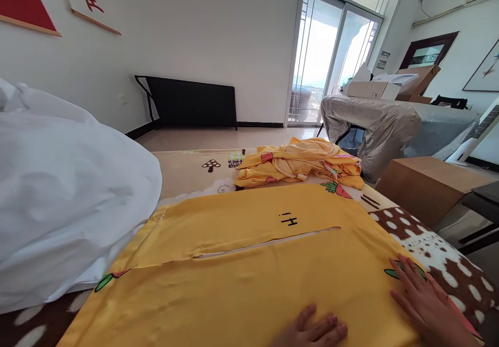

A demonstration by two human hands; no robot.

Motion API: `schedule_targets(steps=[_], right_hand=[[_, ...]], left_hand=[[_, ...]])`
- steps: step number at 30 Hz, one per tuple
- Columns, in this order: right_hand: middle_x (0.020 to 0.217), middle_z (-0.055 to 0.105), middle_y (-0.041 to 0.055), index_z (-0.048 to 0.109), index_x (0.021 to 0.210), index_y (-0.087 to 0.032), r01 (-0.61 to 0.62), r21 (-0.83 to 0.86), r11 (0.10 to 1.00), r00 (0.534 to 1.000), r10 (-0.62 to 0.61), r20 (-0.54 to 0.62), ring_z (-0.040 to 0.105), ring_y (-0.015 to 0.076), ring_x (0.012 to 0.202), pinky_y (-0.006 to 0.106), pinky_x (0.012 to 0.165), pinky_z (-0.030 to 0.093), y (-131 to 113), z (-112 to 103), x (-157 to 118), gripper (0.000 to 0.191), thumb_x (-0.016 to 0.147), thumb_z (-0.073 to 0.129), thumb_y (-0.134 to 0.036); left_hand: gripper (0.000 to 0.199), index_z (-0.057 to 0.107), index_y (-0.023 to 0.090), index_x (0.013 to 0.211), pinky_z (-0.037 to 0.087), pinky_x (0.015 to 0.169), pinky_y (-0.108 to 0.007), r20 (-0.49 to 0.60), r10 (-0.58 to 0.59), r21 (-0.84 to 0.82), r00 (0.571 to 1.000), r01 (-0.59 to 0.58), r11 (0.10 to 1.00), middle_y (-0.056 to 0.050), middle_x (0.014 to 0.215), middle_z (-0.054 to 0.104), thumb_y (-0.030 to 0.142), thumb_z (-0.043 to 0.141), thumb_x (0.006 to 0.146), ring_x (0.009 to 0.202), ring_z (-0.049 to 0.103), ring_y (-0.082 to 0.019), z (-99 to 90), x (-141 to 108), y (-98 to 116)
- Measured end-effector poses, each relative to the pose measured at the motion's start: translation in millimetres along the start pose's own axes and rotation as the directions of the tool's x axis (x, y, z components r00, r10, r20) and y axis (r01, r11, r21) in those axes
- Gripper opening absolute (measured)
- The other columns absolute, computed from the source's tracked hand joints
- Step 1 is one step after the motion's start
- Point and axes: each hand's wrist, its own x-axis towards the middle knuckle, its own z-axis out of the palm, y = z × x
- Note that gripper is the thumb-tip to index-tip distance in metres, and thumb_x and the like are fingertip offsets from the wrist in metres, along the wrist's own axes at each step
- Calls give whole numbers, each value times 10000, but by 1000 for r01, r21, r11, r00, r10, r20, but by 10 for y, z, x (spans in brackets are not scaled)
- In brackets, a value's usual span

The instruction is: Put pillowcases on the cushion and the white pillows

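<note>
A yellow fabric cover (241, 290) with carrot prints and the letters "Hi" lies spread flat on a patterned blanket (436, 253). A long slit opening with a pale edge runs across it. My left hand (314, 332) rests on the cover near the bottom of the view, fingers spread, partly cut off by the frame edge. My right hand (429, 297) lies flat and open on the cover's right side, over a printed carrot leaf. Neither hand grips anything. Beyond the cover, a crumpled heap of yellow printed fabric (300, 162) sits on the blanket.
A big puffy white bundle (74, 191) stands at the left, overlapping the cover's edge. To the right are a cardboard box (432, 181) and a plastic-draped table (370, 123) with boxes on it. A black folded panel (191, 103) leans against the far wall.
</note>
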Motion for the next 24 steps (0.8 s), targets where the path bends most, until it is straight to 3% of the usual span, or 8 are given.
schedule_targets(steps=[2,6,9,11,14,18,21,24], right_hand=[[1559,181,38,-53,1513,-333,1,144,990,997,-11,71,235,287,1407,528,1105,286,-510,-15,54,651,960,266,-461],[1562,136,29,-17,1523,-272,254,516,818,939,-337,72,171,256,1428,458,1121,284,-1580,-72,280,655,968,244,-503],[1546,131,35,27,1521,-251,341,644,685,861,-503,80,188,260,1421,454,1121,286,-1993,-149,477,684,958,326,-498],[1527,177,38,101,1518,-239,327,668,668,837,-534,124,226,255,1409,446,1123,289,-2056,-208,559,657,958,370,-453],[1498,261,34,219,1501,-219,295,670,681,845,-514,151,280,230,1390,406,1122,311,-1990,-271,579,572,973,360,-388],[1501,261,34,308,1474,-200,310,585,749,857,-487,169,279,238,1390,434,1120,314,-1896,-280,508,517,986,315,-373],[1511,225,53,301,1475,-199,342,468,815,853,-478,209,278,276,1387,493,1101,326,-1832,-254,457,534,980,318,-398],[1519,215,54,236,1497,-232,318,363,876,886,-411,215,290,288,1383,506,1091,339,-1643,-214,396,580,965,344,-439]], left_hand=[[376,619,246,1183,372,1079,-228,17,1,-26,1000,0,1000,113,1388,500,336,302,1003,1301,416,-60,-7,12,-3],[333,611,259,1205,332,1115,-266,170,-38,-140,985,62,988,86,1290,599,301,363,985,1286,440,-90,-40,44,28],[379,608,294,1240,435,1027,-278,361,-154,-164,920,225,961,35,1247,633,208,371,957,1237,505,-146,-36,-6,71],[433,612,297,1247,482,948,-298,434,-201,-159,878,294,943,6,1193,661,148,348,936,1180,554,-175,12,-85,101],[376,721,271,1038,518,828,-281,493,-111,-280,863,278,919,-7,930,730,172,376,926,907,659,-167,119,-198,147],[265,686,248,730,495,847,-234,342,-54,-386,938,192,902,49,618,676,245,493,912,673,618,-104,45,-155,138],[272,669,239,862,359,1063,-264,186,-153,-288,971,203,936,74,789,720,211,417,961,890,631,-92,-297,-38,12],[309,585,233,1228,294,1099,-232,304,-125,-55,944,149,987,43,1219,651,279,427,967,1179,537,-108,-759,-116,-158]])
